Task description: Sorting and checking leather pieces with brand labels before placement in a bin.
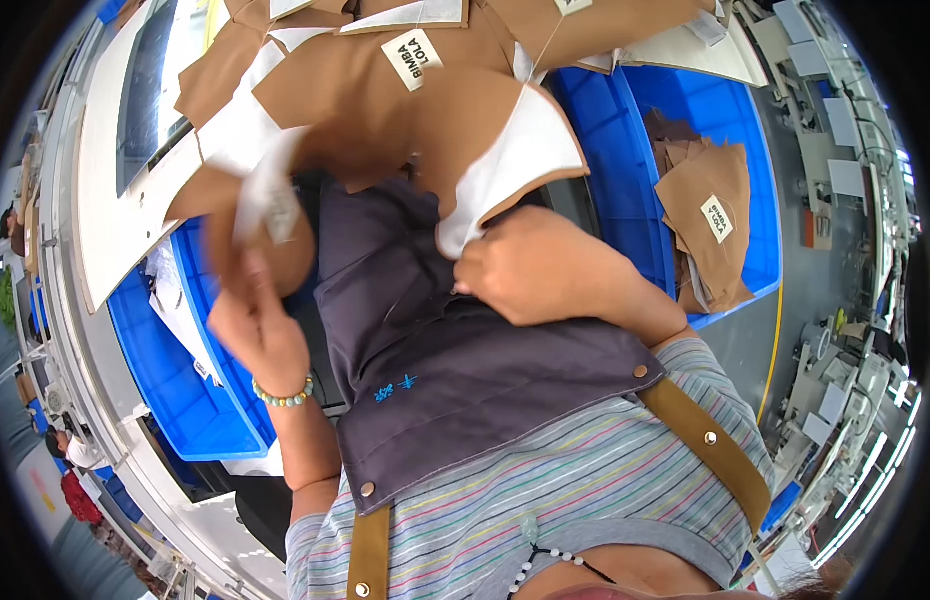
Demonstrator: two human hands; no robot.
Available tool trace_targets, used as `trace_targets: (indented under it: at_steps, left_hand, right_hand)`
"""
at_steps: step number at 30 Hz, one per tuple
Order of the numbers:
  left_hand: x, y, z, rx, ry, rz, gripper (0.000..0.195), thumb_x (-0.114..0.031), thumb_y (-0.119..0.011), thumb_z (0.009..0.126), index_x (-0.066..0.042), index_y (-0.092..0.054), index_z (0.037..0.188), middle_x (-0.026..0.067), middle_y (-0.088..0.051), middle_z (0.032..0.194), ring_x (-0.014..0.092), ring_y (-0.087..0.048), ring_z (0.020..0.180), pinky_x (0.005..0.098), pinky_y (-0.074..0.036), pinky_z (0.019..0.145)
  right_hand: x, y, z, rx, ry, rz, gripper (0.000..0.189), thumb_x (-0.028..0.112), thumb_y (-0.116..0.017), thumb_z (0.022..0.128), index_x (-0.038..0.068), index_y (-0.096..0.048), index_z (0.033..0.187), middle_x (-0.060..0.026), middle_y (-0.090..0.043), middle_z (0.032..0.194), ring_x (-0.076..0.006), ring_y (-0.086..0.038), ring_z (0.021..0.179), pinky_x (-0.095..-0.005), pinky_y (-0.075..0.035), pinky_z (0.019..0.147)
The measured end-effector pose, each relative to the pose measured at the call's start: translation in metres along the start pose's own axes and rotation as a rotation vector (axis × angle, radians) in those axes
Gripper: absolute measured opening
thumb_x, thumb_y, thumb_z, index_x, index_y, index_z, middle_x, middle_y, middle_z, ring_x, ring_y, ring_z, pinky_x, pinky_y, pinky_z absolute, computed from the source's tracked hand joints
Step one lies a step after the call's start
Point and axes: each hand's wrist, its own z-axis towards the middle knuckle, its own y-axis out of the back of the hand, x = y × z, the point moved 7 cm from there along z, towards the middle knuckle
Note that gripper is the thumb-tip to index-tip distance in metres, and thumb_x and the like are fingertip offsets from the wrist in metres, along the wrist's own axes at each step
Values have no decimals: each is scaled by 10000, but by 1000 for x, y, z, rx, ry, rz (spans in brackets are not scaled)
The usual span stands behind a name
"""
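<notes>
My left hand [262, 330], with a bead bracelet at its wrist, pinches the lower edge of a brown fabric piece [292, 255] with white backing, blurred by motion. My right hand [525, 262] has its fingers curled at the lower tip of another brown piece with a white lining panel [525, 157]. Between and above the hands lie more brown cut pieces [307, 75], spread over one another, with a printed label [412, 60] on one. The dark apron [435, 360] is below them. My right fingertips are partly hidden.
A blue plastic bin [769, 225] at the right holds stacked brown pieces [709, 202]. Another blue bin [210, 442] at the left holds white material. A white table [105, 225] with a glossy dark-edged panel stands at the upper left. Other people and workstations are farther off.
</notes>
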Motion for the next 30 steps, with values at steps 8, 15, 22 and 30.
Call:
trace_targets:
  at_steps: [8,15,22,30]
  left_hand:
    - [5,-132,-87,553,1179,-1240,354,-266,-534,1037,-30,-543,1300,97,-649,1169,187,-641,1031,319,-502,895]
    - [34,-142,-79,690,944,-893,259,-215,-603,1007,10,-628,1132,59,-701,949,125,-683,792,265,-554,665]
    - [64,-83,-31,536,382,-182,177,-156,-607,1003,7,-670,1033,30,-686,796,100,-591,622,285,-459,552]
    - [20,-54,-12,594,-326,410,181,42,-628,747,29,-648,927,217,-630,806,431,-623,730,471,-503,621]
  right_hand:
    - [35,-45,36,226,303,316,248,234,-633,898,27,-655,764,-106,-688,771,-308,-664,714,-413,-514,655]
    - [18,-8,39,-152,465,950,181,190,-638,947,63,-711,1053,-92,-702,951,-257,-670,867,-355,-526,788]
    - [-95,3,7,-585,-344,179,239,280,-610,950,84,-692,1060,-59,-691,1026,-293,-663,915,-383,-546,728]
    - [-89,-22,10,-538,-238,-106,154,219,-646,917,66,-652,922,-71,-598,789,-248,-625,777,-370,-514,676]
